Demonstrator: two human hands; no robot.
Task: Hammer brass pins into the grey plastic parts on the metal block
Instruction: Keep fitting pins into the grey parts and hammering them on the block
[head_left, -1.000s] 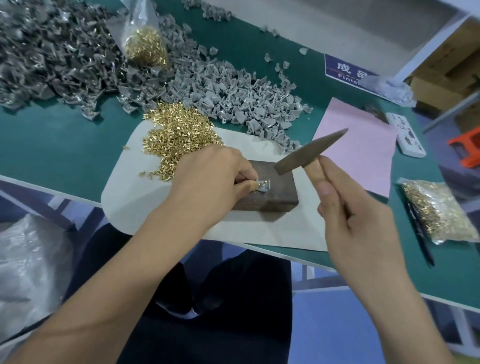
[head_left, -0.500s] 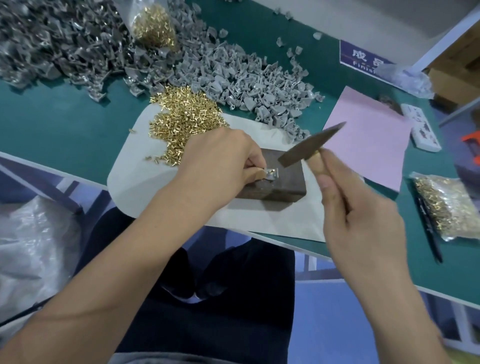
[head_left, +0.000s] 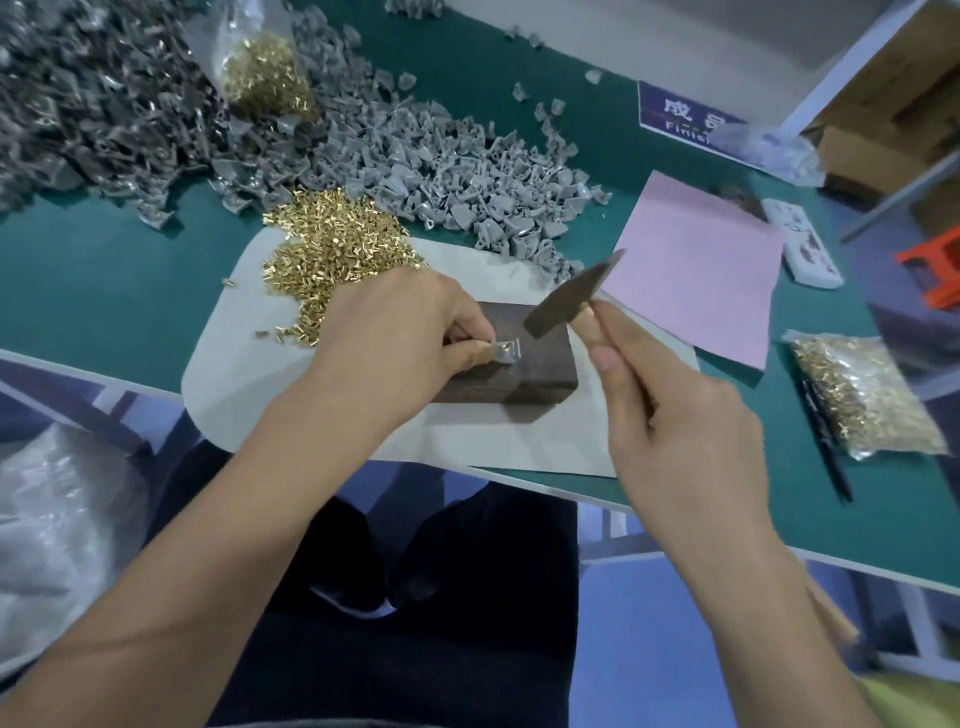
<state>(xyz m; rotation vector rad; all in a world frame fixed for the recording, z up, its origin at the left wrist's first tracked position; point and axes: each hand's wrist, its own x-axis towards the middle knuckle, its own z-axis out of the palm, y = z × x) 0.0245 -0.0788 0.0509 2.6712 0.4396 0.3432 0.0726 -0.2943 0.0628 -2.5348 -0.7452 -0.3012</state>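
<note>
A dark metal block (head_left: 524, 366) lies on a white sheet (head_left: 519, 441) near the table's front edge. On the block's top sits one grey plastic part (head_left: 506, 349), pinched by the thumb and finger of my left hand (head_left: 400, 343). My right hand (head_left: 675, 431) grips the wooden handle of a small hammer, whose dark head (head_left: 569, 295) hangs just above and to the right of the part. Loose brass pins (head_left: 332, 249) are heaped on the sheet behind my left hand. Any pin in the part is too small to make out.
Grey plastic parts (head_left: 457, 166) are piled behind the sheet, with a darker pile (head_left: 93, 104) at the far left. One bag of pins (head_left: 265, 73) stands at the back, another bag (head_left: 867, 395) lies right. A pink sheet (head_left: 696, 265) and a black pen (head_left: 826, 441) lie right.
The hammer head has come down from a raised position toward the part on the block. My left hand keeps holding the part in place. The camera has shifted a little.
</note>
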